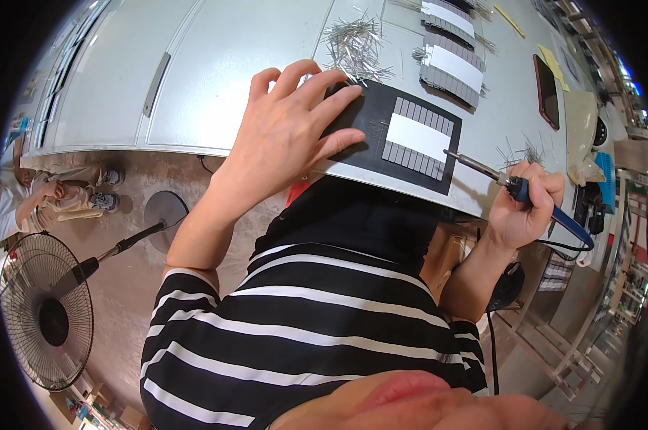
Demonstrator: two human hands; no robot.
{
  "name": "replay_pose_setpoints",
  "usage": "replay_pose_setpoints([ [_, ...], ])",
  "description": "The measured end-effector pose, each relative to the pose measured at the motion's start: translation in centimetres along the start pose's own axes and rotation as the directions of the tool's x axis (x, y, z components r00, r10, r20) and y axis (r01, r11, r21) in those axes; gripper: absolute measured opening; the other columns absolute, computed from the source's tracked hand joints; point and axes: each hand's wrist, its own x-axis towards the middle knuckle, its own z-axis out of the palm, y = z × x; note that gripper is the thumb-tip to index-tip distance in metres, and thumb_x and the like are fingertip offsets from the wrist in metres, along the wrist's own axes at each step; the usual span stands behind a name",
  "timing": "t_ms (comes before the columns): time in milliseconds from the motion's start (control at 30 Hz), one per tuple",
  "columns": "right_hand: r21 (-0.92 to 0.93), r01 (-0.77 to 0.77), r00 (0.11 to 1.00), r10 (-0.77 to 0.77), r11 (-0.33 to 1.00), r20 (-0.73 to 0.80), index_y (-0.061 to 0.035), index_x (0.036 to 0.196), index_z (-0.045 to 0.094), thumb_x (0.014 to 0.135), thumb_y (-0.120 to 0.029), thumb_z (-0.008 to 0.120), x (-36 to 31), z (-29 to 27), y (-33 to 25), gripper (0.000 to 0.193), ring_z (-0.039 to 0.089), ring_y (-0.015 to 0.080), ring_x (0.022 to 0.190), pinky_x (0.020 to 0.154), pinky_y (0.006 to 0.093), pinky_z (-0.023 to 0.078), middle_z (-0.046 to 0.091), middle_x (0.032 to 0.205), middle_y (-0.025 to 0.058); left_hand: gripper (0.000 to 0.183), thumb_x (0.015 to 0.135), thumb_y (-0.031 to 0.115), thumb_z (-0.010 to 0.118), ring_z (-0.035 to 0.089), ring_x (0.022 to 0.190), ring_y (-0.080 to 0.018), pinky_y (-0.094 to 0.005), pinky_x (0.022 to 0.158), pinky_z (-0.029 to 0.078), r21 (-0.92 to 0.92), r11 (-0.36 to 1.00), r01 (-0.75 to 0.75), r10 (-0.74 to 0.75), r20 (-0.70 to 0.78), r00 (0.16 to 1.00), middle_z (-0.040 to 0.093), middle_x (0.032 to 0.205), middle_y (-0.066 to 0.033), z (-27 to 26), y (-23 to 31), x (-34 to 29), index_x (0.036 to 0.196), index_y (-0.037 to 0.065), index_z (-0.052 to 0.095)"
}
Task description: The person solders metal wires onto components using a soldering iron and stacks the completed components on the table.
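Observation:
My right hand [526,204] grips a soldering iron [479,167] by its dark blue handle. The iron's metal tip points left and meets the right edge of a white strip [418,136], with grey slats showing above and below it. This slatted piece lies on a black board [370,111] at the table's front edge. My left hand [293,118] rests over the board's left end, fingers spread and thumb apart from the forefinger. Just beyond those fingertips is a heap of thin silvery metal pins [354,47]; whether a fingertip touches any pin, I cannot tell.
Slatted pieces with white strips [454,70] are stacked beyond the board. Farther right lie a phone [546,92], a yellow stick [509,21] and loose pins [530,152]. The iron's blue cable [573,228] curves at the right. On the floor left stands a fan [51,315]; another person [40,190] is beyond it.

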Motion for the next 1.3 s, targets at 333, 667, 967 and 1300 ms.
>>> replay_pose_setpoints([
  [333,0.001,-0.009,0.999,0.009,1.0,0.034,-0.008,0.073,0.037,0.084,-0.002,0.051,-0.3,0.2,0.3,0.019,0.026,0.0093,0.05,0.052,0.0281,0.024,0.034,0.056,0.0011,0.048,0.086,0.046,0.067,0.052,0.117,-0.0271,-0.0425,0.099,0.036,-0.037,0.999,0.012,-0.009,0.076,0.997,0.061,0.125,-0.005,-0.8,0.1,-1.1,0.117,0.009,0.067],
  [667,0.0,-0.04,0.999,0.04,0.999,0.028,-0.0071,0.074,0.039,0.085,-0.002,0.052,-0.5,1.0,0.5,0.017,0.026,0.009,0.051,0.053,0.0281,0.024,0.034,0.057,0.0005,0.049,0.09,0.048,0.061,0.05,0.118,-0.0278,-0.0428,0.1,0.036,-0.004,1.0,0.007,-0.006,0.083,0.997,0.058,0.127,-0.0047,-0.6,-0.5,-0.8,0.122,0.012,0.066],
  [967,0.032,-0.045,0.999,0.045,0.998,0.02,-0.0071,0.073,0.039,0.084,-0.001,0.052,-0.4,1.5,0.9,0.018,0.024,0.0089,0.052,0.053,0.0283,0.024,0.033,0.056,-0.0001,0.053,0.085,0.05,0.066,0.051,0.112,-0.0245,-0.0422,0.095,0.035,-0.052,0.999,0.011,-0.01,0.028,1.0,0.058,0.118,-0.0054,-0.4,1.6,-1.7,0.115,0.006,0.067],
  [1300,-0.072,-0.07,0.997,0.068,0.995,-0.031,-0.0066,0.072,0.039,0.083,0.0,0.053,-0.7,2.3,1.0,0.019,0.025,0.0094,0.055,0.055,0.0282,0.024,0.032,0.057,-0.0004,0.051,0.084,0.049,0.068,0.05,0.107,-0.0268,-0.04,0.093,0.035,-0.106,0.993,0.044,-0.047,-0.02,0.999,0.059,0.114,-0.004,0.6,2.2,-1.9,0.114,0.008,0.067],
])
